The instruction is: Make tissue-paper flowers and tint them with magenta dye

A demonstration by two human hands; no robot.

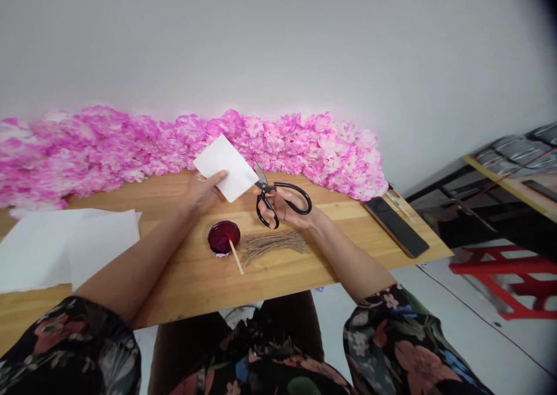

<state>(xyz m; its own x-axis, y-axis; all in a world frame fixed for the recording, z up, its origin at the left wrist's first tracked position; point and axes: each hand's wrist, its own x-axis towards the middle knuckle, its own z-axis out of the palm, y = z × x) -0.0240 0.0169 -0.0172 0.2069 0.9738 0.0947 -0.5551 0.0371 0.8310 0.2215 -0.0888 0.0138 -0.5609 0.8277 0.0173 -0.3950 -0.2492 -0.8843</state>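
A white square of paper (224, 166) is pinched in my left hand (205, 191), with the thumb lying on top of it. My right hand (289, 205) grips black-handled scissors (266, 187) by their loops. The blades are parted at the paper's right corner; whether they touch it I cannot tell. Below the hands sits a small round dish of dark red liquid (220, 232), a thin wooden stick (236, 258) leaning out of it. Beside the dish lies a bundle of brown twine strands (272, 244), close under my right hand.
Pink and white paper-like flowers (261, 134) line the back of the wooden table (183, 296) along the wall. White sheets (65, 244) lie at left. A dark phone (397, 225) rests near the right edge. A red stool (505, 279) stands on the floor at right.
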